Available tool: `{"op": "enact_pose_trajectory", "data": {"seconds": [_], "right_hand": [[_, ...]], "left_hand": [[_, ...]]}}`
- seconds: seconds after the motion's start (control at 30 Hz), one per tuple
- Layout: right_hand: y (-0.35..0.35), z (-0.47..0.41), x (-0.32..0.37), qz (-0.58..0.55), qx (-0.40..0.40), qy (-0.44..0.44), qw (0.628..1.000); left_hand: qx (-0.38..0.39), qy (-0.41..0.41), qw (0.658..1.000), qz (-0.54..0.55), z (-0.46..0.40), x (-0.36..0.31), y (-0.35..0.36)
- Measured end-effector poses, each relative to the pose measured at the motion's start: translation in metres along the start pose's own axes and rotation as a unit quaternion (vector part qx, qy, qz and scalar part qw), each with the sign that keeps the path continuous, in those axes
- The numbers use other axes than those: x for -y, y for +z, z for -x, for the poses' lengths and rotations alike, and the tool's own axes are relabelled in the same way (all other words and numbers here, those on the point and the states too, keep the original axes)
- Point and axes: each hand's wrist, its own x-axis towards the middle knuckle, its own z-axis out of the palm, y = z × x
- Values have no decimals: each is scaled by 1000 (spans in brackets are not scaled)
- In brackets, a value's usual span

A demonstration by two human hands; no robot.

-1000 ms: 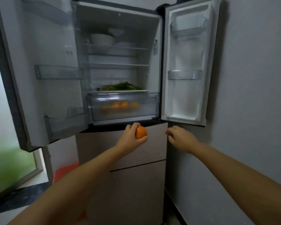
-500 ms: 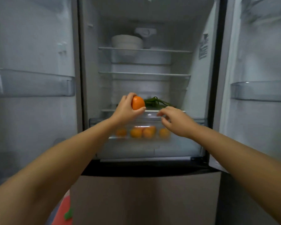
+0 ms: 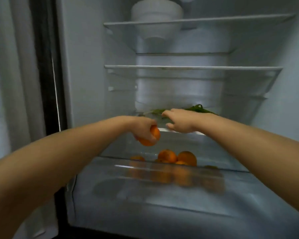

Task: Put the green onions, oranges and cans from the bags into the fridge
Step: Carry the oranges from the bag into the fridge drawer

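1. Left hand (image 3: pixel 143 129): palm down, fingers curled round one orange (image 3: pixel 149 137), held in the air above the open clear drawer (image 3: pixel 162 183) at the bottom of the fridge compartment. The orange touches nothing but the hand.
2. Right hand (image 3: pixel 179 121): fingers nearly straight and relaxed, thumb spread; it holds nothing and rests at the front edge of the lid over the drawer (image 3: pixel 181 131). Whether the fingertips press on the lid cannot be told.
3. Oranges in the drawer (image 3: pixel 177 157): several lie together near the middle, seen partly over the drawer's front rim and partly blurred through its clear front wall. Exact count cannot be told.
4. Green onions (image 3: pixel 198 108): lying flat on the surface above the drawer, just behind the right hand, stalks running left to right.
5. Cans: none visible in this view.
6. Upper glass shelf (image 3: pixel 197 20): carries a stack of white bowls (image 3: pixel 156 12) at the left.
7. Middle glass shelf (image 3: pixel 193 67): a pale ribbed back wall shows behind it.
8. Fridge interior (image 3: pixel 86 66): white side walls, dim light.
9. Left edge: dark door seal (image 3: pixel 45 66) with the inner face of the open door beside it.
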Motion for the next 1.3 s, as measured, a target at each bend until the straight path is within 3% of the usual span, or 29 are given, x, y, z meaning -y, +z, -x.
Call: {"op": "enact_pose_trajectory", "data": {"seconds": [0.17,0.33,0.47,0.57,0.8,1.07,1.17,1.3], "right_hand": [[46,-49,-5,14,43,-98,994],[75,-56,-14,-42,-5,-148,988],[77,-58,-15,-54,-16,-156,986],[77,-57,-15,-46,-22,-160,986],[75,-52,-13,-29,-33,-163,986],[75,-49,-15,-19,-16,-149,989],[65,-50,-18,-37,47,-131,990],[39,-46,-13,2,108,-86,990]], "left_hand": [[73,20,993,-88,-41,11,18],[83,41,979,-180,-42,11,25],[163,19,946,-279,-53,2,61],[123,10,964,-236,-59,11,70],[72,-19,997,17,-67,42,93],[169,-49,984,-31,-65,41,96],[187,-74,978,-52,-64,37,71],[169,-116,978,28,-40,28,25]]}}
